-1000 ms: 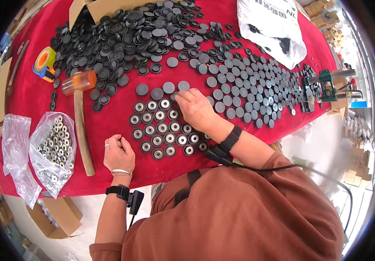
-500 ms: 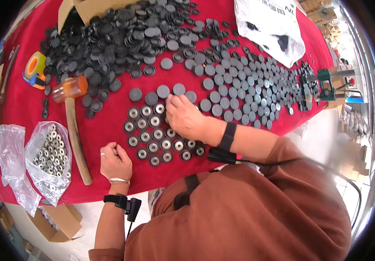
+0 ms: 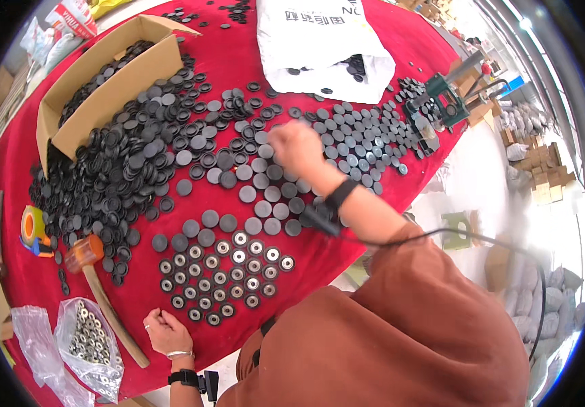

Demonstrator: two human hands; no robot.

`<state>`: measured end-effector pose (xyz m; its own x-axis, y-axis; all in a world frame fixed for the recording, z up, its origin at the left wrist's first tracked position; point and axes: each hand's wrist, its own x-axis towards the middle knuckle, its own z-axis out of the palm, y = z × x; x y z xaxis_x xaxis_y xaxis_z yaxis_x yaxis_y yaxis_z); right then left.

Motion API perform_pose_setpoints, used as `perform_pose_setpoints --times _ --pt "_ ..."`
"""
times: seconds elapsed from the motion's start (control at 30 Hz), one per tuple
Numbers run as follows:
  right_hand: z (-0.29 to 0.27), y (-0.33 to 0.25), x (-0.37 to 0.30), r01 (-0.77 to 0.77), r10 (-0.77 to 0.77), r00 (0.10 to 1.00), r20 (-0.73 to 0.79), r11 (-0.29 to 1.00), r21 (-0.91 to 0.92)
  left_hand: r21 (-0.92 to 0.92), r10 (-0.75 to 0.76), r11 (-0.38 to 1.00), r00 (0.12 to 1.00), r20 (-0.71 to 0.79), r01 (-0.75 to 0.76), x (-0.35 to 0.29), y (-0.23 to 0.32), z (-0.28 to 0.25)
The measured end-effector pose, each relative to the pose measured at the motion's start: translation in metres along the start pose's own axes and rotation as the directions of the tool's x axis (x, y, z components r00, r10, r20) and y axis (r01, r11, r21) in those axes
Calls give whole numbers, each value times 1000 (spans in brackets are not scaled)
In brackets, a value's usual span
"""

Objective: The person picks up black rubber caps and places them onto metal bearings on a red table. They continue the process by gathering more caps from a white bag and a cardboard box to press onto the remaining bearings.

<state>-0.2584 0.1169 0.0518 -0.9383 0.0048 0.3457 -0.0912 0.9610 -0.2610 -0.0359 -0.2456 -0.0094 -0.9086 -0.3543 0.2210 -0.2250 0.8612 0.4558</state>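
My right hand (image 3: 297, 149) is stretched out over the dark plastic round caps (image 3: 260, 181) in the middle of the table. Motion smears its fingers, so whether a cap is in them cannot be told. Near the table's front edge my left hand (image 3: 168, 333) rests on the red cloth with its fingers curled in; anything inside them is hidden. Between that hand and the loose caps lies a group of caps with metal ring-shaped bearings (image 3: 220, 277) set in them, bearing side up. A short row of plain grey caps (image 3: 210, 218) borders the group's far side.
A big heap of black caps (image 3: 129, 146) lies beside an open cardboard box (image 3: 119, 88). A mallet (image 3: 112, 308), a tape measure (image 3: 34, 227) and a bag of bearings (image 3: 89, 346) are at left. Far off are a white sack (image 3: 319, 47) and a green bench press (image 3: 445, 102).
My right hand has left the bearing group and reached farther out over the loose caps. The view has shifted, showing more of the box and table. My left hand remains near the front edge.
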Motion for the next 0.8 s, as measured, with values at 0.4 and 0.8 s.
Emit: perform_pose_setpoints --times 0.4,0.8 --pt "6 82 82 56 -25 991 128 968 -243 36 25 999 999 25 -26 5 2 6" --pt "5 -82 -125 353 -375 925 -55 800 486 28 -17 999 999 40 16 1 3 -2"
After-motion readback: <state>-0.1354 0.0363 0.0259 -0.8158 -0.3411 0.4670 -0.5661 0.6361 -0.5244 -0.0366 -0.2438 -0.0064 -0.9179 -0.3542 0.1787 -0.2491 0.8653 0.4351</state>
